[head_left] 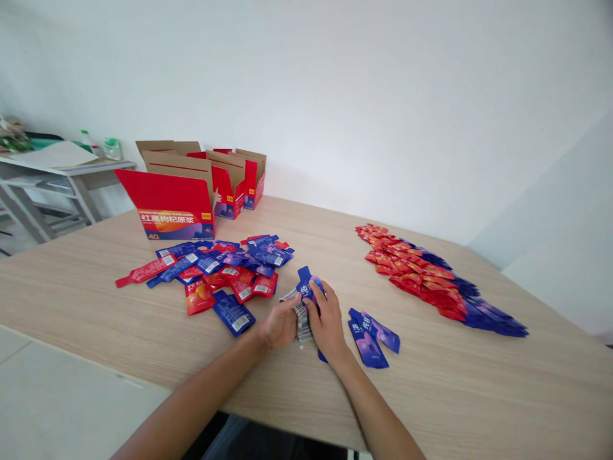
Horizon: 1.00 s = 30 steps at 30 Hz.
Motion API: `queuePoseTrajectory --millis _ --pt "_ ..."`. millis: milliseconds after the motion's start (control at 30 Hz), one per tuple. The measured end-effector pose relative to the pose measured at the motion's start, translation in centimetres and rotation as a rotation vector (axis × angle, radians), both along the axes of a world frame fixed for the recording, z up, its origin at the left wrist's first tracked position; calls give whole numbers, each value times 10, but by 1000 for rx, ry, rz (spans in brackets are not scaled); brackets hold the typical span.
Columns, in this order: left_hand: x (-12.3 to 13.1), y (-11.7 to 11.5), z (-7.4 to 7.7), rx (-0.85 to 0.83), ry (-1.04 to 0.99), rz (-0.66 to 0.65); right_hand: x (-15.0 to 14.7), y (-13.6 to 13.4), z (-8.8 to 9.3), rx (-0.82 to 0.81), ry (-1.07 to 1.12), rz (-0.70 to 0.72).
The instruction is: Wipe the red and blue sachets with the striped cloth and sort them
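Observation:
Near the table's front edge, my left hand (280, 324) and my right hand (326, 316) come together, closed around a stack of blue sachets (304, 282). The stack's silvery edges (302, 322) show between my palms, and a narrow spout end points away from me. My right fingers lie over the top sachet's face. Just right of my right hand, two blue sachets (368, 348) overlap flat on the wood. A jumbled pile of red and blue sachets (230, 271) spreads to the left of my left hand. Part of another blue sachet shows beneath my right wrist.
Open red cartons (177, 214) with raised flaps stand at the back left of the table (306, 220). On the right, sachets lie in long overlapping rows, a red row (412, 271) beside a blue row (493, 317). A white wall rises behind. A grey desk (67, 169) stands far left.

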<state>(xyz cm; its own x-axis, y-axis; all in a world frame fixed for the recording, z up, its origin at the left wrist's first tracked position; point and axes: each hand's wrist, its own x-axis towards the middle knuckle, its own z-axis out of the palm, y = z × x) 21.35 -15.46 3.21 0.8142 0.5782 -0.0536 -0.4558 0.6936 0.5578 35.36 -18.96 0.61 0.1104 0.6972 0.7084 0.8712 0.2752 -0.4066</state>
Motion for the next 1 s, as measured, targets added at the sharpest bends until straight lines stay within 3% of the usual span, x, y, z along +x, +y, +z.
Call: queuePoseTrajectory --millis 200,367,667,1000 --pt "5 -7 -4 67 -20 -37 2 -2 6 126 -17 -128" --pt "3 -3 -1 -2 -43 -50 2 0 9 62 -110 -142" --pt "-10 15 17 -99 -56 89 8 4 6 46 -202 -128" --pt "-20 25 24 -161 -26 207 9 2 8 31 -200 -102"
